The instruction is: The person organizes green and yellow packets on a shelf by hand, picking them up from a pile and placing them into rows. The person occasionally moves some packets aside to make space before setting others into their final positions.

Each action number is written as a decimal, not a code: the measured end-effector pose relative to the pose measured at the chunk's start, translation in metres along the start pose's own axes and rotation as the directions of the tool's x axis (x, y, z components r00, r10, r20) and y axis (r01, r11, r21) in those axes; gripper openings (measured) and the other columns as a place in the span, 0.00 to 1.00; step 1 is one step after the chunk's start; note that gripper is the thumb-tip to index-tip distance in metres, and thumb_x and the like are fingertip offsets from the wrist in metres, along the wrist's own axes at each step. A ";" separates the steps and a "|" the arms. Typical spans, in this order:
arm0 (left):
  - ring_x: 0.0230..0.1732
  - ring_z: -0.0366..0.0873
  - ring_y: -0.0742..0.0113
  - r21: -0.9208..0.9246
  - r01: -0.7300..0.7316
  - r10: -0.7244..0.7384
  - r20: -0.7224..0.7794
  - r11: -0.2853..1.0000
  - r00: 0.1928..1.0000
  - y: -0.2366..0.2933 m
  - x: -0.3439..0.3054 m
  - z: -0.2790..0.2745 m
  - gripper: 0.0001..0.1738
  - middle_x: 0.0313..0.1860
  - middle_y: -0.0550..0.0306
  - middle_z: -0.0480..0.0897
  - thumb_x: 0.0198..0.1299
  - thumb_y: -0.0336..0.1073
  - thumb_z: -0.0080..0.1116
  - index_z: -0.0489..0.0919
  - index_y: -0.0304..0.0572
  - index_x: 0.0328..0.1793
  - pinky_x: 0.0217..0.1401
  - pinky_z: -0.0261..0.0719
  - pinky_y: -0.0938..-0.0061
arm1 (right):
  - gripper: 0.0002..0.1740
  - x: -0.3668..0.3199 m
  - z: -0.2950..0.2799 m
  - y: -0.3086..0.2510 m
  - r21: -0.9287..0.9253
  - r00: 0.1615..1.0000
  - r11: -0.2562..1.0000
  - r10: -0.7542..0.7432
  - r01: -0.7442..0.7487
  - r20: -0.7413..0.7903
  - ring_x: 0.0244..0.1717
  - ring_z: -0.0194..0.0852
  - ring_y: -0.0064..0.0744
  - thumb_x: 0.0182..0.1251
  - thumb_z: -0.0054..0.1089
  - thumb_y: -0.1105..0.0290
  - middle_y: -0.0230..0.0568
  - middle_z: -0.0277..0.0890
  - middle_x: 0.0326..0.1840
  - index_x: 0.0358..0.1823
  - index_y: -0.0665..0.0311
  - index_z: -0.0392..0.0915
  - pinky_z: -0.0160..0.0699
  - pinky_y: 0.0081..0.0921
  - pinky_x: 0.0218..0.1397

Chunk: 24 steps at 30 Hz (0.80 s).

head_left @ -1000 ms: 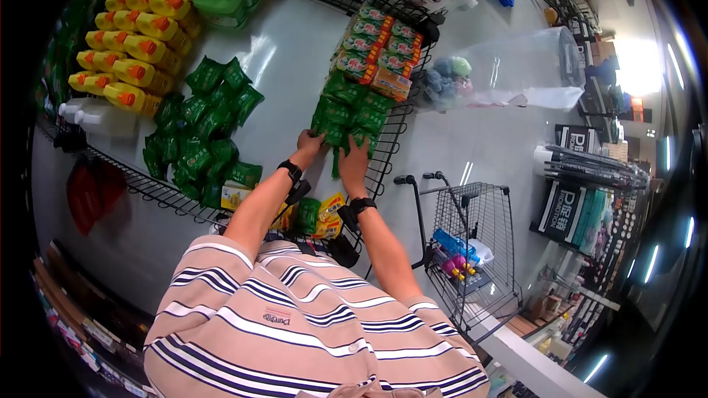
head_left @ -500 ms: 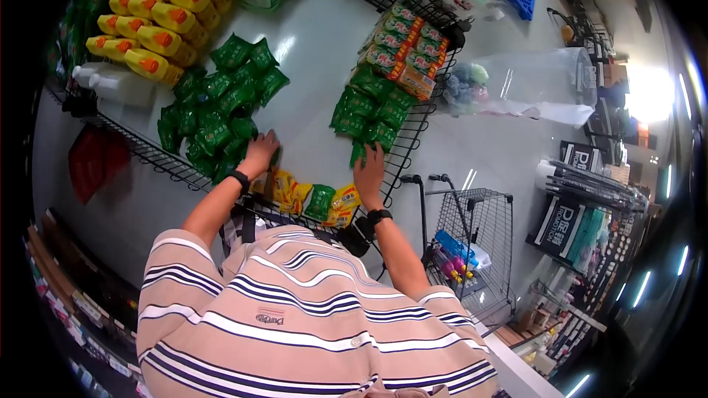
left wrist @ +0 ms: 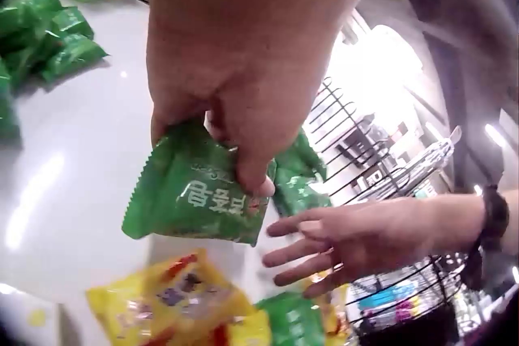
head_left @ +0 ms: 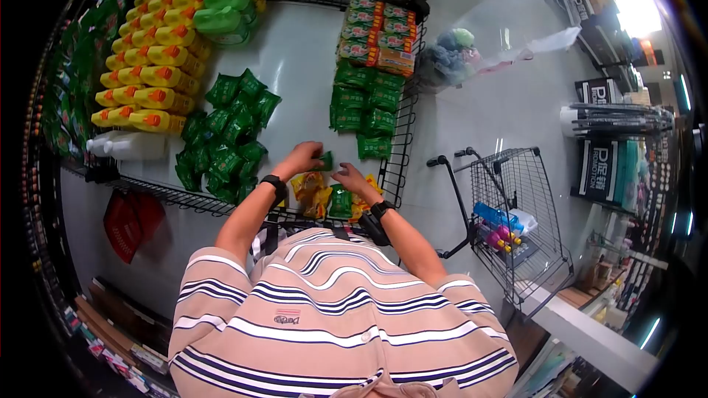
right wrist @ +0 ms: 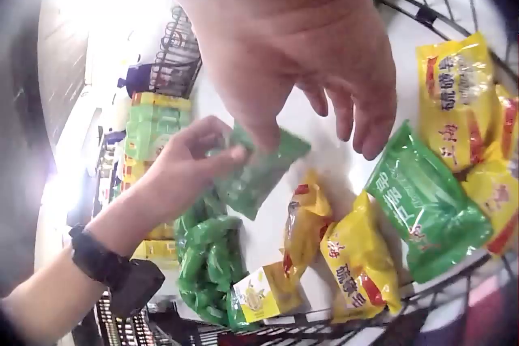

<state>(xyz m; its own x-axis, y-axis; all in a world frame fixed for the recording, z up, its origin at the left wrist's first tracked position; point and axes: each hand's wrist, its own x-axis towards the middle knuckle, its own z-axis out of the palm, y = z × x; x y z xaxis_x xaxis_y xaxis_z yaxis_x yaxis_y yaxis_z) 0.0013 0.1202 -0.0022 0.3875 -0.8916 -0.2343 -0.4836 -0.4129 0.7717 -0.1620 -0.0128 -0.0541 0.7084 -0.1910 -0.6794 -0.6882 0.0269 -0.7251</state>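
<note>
My left hand pinches a small green packet between thumb and fingers, over the white shelf surface. Close beside it, my right hand has its fingers spread and holds nothing; in the right wrist view its fingertips hang near that packet. A loose heap of green packets lies to the left of the hands. To the right, more green packets lie in neat rows along the wire rim. Yellow packets and a green packet sit at the near edge.
Stacked orange-and-green boxed packs stand beyond the rows. Yellow jugs with orange caps and green jugs fill the back left. A black wire rail borders the shelf. A shopping cart stands on the floor at right.
My left hand went from the right-hand rows to the loose heap, then came back toward the middle with a green packet. My right hand left the rows and moved nearer my body.
</note>
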 end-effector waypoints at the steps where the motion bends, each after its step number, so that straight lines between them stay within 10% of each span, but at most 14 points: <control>1: 0.30 0.72 0.54 0.006 -0.009 0.008 0.005 1.000 1.000 0.011 0.014 0.005 0.16 0.27 0.52 0.75 0.39 0.33 0.64 0.70 0.36 0.32 0.32 0.71 0.67 | 0.28 -0.004 -0.007 0.001 0.006 1.000 1.000 -0.004 0.004 -0.009 0.51 0.69 0.39 0.54 0.58 0.61 0.46 0.69 0.52 0.54 0.68 0.63 0.70 0.27 0.49; 3: 0.30 0.72 0.57 -0.240 -0.044 0.026 -0.079 0.970 0.997 0.033 0.040 0.016 0.14 0.27 0.53 0.75 0.41 0.35 0.63 0.72 0.38 0.33 0.32 0.70 0.67 | 0.26 -0.019 -0.021 0.003 0.053 0.949 0.955 -0.297 0.293 0.109 0.52 0.68 0.36 0.57 0.56 0.63 0.42 0.67 0.53 0.55 0.65 0.60 0.70 0.28 0.48; 5: 0.30 0.72 0.60 -0.312 -0.056 0.023 -0.108 0.948 0.994 0.067 0.065 0.018 0.14 0.28 0.53 0.75 0.44 0.35 0.63 0.73 0.37 0.34 0.33 0.70 0.68 | 0.21 -0.039 -0.029 -0.020 0.368 0.987 0.920 -0.159 0.137 0.030 0.51 0.67 0.33 0.60 0.54 0.64 0.38 0.67 0.51 0.52 0.62 0.62 0.69 0.30 0.49; 7: 0.31 0.72 0.63 -0.390 -0.066 0.014 -0.135 0.919 0.991 0.078 0.086 0.023 0.13 0.29 0.54 0.75 0.46 0.35 0.62 0.74 0.36 0.36 0.34 0.70 0.69 | 0.19 -0.040 -0.041 -0.026 0.774 0.993 0.629 0.034 0.069 -0.116 0.52 0.66 0.32 0.61 0.54 0.61 0.36 0.66 0.50 0.50 0.59 0.62 0.67 0.32 0.51; 11: 0.36 0.73 0.65 -0.443 0.051 -0.043 0.029 0.895 0.999 0.073 0.126 0.048 0.12 0.33 0.53 0.76 0.52 0.35 0.58 0.75 0.36 0.40 0.38 0.71 0.72 | 0.17 -0.041 -0.061 -0.025 0.856 0.974 0.505 0.112 0.114 -0.197 0.52 0.65 0.35 0.63 0.51 0.63 0.36 0.67 0.47 0.50 0.58 0.63 0.66 0.32 0.52; 17: 0.40 0.74 0.56 -0.412 -0.111 0.047 -0.164 0.905 0.985 0.076 0.119 0.063 0.10 0.34 0.50 0.76 0.54 0.32 0.52 0.75 0.36 0.42 0.40 0.72 0.65 | 0.14 -0.015 -0.060 0.009 0.933 0.982 0.339 0.092 0.123 -0.163 0.50 0.65 0.35 0.62 0.53 0.65 0.35 0.65 0.46 0.46 0.56 0.62 0.67 0.34 0.49; 19: 0.43 0.73 0.51 -0.070 -0.133 0.104 -0.322 0.989 0.941 0.078 0.105 0.062 0.12 0.40 0.48 0.75 0.53 0.30 0.51 0.73 0.36 0.44 0.43 0.71 0.63 | 0.15 -0.006 -0.056 0.015 0.946 0.983 0.304 0.103 0.116 -0.154 0.49 0.66 0.37 0.60 0.55 0.65 0.37 0.67 0.46 0.46 0.57 0.63 0.68 0.33 0.46; 24: 0.45 0.71 0.48 -0.214 0.043 -0.106 -0.294 0.976 0.950 0.078 0.084 0.062 0.16 0.43 0.47 0.73 0.51 0.29 0.52 0.70 0.37 0.47 0.47 0.70 0.62 | 0.20 0.007 -0.052 0.017 0.937 0.958 0.332 0.217 0.107 -0.186 0.49 0.66 0.40 0.57 0.59 0.63 0.39 0.67 0.48 0.48 0.57 0.62 0.69 0.33 0.43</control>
<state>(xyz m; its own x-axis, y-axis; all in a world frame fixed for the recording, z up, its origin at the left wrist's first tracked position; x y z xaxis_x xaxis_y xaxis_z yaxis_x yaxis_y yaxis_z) -0.0526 0.0017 0.0018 0.6500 -0.7485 -0.1311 -0.2873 -0.4018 0.8695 -0.1769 -0.0645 -0.0652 0.5003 -0.3599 -0.7875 -0.0056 0.9082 -0.4186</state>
